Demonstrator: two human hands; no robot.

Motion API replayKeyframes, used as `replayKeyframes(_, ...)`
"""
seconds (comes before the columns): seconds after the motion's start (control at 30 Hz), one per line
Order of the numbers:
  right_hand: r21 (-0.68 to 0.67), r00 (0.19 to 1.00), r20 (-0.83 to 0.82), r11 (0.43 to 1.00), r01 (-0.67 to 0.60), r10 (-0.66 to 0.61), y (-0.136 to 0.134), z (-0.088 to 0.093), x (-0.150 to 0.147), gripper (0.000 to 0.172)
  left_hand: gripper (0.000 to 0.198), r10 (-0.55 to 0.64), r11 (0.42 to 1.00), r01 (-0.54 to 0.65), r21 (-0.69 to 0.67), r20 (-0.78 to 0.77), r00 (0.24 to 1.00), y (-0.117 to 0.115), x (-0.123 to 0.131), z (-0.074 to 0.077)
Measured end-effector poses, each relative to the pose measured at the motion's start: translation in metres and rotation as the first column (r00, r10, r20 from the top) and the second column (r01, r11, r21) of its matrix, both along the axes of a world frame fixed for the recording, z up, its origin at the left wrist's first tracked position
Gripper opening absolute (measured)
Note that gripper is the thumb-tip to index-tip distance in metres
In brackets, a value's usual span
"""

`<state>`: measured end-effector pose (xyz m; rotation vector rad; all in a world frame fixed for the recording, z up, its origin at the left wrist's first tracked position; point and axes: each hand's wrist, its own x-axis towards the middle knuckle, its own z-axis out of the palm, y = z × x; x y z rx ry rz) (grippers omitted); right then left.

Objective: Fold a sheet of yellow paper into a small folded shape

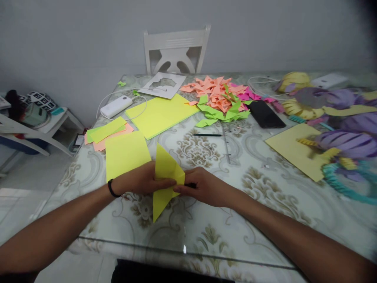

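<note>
A partly folded sheet of yellow paper (167, 169) is held above the table between both hands, its pointed ends facing up and down. My left hand (144, 179) grips it from the left, thumb across the front and the other fingers hidden behind. On the right edge, my right hand (203, 186) pinches the paper between thumb and fingers. A flat yellow sheet (126, 153) lies just beyond my left hand. Behind it rests a larger stack of yellow paper (161, 116).
Folded orange, green and pink paper pieces (218, 96) form a heap at the back. Around it lie a black phone (266, 114), a dark pencil (207, 135), a clear ruler (226, 145) and a white power bank (116, 106). Purple and yellow paper crafts (347, 143) fill the right side.
</note>
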<state>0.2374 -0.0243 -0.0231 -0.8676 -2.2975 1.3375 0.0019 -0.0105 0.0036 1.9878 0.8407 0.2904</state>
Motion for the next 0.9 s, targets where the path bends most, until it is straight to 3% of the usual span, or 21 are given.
replayKeyframes(0.9,0.037,1.0,-0.02,0.999,-0.006,0.007,0.0001,-0.0029,0.0005,0.043,0.032,-0.014,1.0,0.014,0.011,0.023,1.0,0.0,0.0016,0.0016)
